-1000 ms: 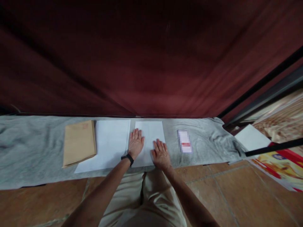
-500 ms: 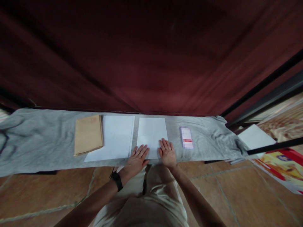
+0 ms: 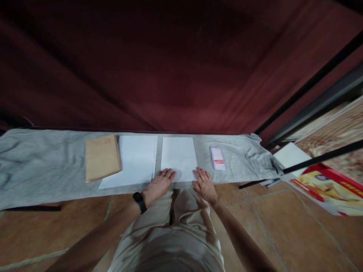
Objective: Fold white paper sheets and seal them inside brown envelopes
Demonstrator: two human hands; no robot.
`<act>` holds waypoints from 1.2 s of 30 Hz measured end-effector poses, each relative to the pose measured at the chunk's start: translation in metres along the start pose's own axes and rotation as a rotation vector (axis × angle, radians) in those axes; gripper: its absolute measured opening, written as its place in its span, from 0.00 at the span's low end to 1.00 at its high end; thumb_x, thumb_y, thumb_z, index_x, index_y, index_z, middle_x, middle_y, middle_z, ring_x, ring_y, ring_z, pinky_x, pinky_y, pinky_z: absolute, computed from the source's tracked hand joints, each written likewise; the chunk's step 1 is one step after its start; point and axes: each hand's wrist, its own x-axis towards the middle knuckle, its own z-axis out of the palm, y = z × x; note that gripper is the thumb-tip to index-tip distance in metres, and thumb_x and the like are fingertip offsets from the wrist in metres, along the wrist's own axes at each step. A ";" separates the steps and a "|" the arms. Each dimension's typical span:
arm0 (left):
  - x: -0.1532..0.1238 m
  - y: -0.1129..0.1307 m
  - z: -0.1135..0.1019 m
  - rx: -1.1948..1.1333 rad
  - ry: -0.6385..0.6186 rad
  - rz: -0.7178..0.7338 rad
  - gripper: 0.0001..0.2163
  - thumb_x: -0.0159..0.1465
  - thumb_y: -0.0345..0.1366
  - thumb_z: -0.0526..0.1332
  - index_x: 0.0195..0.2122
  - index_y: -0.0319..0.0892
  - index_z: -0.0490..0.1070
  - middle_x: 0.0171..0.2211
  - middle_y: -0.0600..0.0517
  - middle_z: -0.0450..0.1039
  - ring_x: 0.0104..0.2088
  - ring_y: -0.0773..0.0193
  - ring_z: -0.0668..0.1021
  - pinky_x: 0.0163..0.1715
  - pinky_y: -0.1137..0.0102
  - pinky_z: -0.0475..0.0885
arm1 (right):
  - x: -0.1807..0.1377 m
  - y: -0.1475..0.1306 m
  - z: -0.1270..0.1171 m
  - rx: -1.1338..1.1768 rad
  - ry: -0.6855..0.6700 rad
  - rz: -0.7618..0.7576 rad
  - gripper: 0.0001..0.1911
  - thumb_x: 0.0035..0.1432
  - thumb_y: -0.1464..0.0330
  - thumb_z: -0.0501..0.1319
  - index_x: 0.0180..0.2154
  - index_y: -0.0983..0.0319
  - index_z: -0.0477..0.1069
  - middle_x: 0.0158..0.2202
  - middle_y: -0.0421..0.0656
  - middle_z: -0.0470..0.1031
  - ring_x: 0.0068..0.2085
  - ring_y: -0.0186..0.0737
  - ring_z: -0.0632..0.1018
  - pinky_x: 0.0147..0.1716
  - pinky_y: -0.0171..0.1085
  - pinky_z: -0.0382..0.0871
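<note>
A white sheet of paper (image 3: 178,156) lies on a grey cloth (image 3: 42,162) spread over the tiled floor. My left hand (image 3: 159,184), a black band on its wrist, rests flat with fingers stretched on the sheet's near left corner. My right hand (image 3: 204,184) lies open at the sheet's near right corner, partly on the cloth. A larger white sheet (image 3: 133,160) lies to the left, and a tan envelope (image 3: 102,158) overlaps its left edge. A small white and red packet (image 3: 217,158) sits to the right.
A dark red curtain (image 3: 170,68) hangs behind the cloth. At the right are black metal bars (image 3: 317,158), a white sheet (image 3: 290,155) and a red and yellow printed board (image 3: 326,189). My knees in light trousers (image 3: 176,226) fill the foreground.
Both hands have slid back from the middle of the sheet to its near edge. The view has shifted a little.
</note>
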 end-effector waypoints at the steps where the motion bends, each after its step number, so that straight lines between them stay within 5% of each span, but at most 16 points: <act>1: 0.000 0.000 0.000 -0.006 0.011 0.002 0.31 0.61 0.20 0.51 0.66 0.45 0.64 0.65 0.42 0.68 0.65 0.54 0.70 0.64 0.57 0.64 | 0.000 -0.001 -0.001 -0.002 -0.001 0.005 0.28 0.72 0.62 0.52 0.69 0.63 0.59 0.71 0.52 0.58 0.71 0.50 0.60 0.69 0.54 0.53; 9: -0.005 -0.013 0.004 -0.038 0.053 -0.041 0.23 0.65 0.23 0.52 0.57 0.43 0.74 0.60 0.44 0.74 0.62 0.55 0.74 0.61 0.58 0.69 | 0.004 0.005 -0.005 0.080 -0.010 0.016 0.26 0.69 0.64 0.58 0.66 0.58 0.65 0.69 0.49 0.62 0.69 0.49 0.63 0.68 0.54 0.55; 15: -0.036 -0.012 -0.001 -0.139 0.051 -0.005 0.22 0.67 0.24 0.52 0.57 0.48 0.74 0.58 0.50 0.77 0.58 0.60 0.77 0.60 0.59 0.71 | 0.008 0.023 -0.013 0.299 -0.009 -0.021 0.30 0.59 0.78 0.57 0.61 0.53 0.72 0.63 0.44 0.73 0.64 0.45 0.71 0.66 0.53 0.63; 21: -0.058 -0.023 -0.007 -0.245 0.083 0.053 0.22 0.66 0.27 0.56 0.60 0.48 0.73 0.59 0.50 0.75 0.59 0.60 0.76 0.62 0.59 0.71 | 0.008 0.016 -0.007 0.376 -0.021 -0.048 0.30 0.58 0.82 0.53 0.54 0.52 0.78 0.61 0.41 0.75 0.63 0.41 0.73 0.67 0.53 0.63; 30: -0.032 -0.047 0.000 -0.325 0.103 0.062 0.33 0.55 0.17 0.52 0.59 0.49 0.74 0.63 0.52 0.72 0.64 0.61 0.72 0.65 0.56 0.68 | 0.032 0.014 -0.005 0.488 0.039 0.116 0.28 0.59 0.82 0.54 0.52 0.53 0.79 0.58 0.42 0.77 0.61 0.42 0.76 0.60 0.48 0.72; 36: -0.033 -0.042 0.006 -0.273 0.041 0.099 0.34 0.53 0.16 0.52 0.58 0.48 0.75 0.62 0.52 0.72 0.63 0.61 0.73 0.64 0.57 0.69 | 0.026 0.017 -0.003 0.461 0.015 0.002 0.25 0.60 0.80 0.55 0.50 0.53 0.80 0.58 0.41 0.78 0.62 0.41 0.74 0.65 0.52 0.67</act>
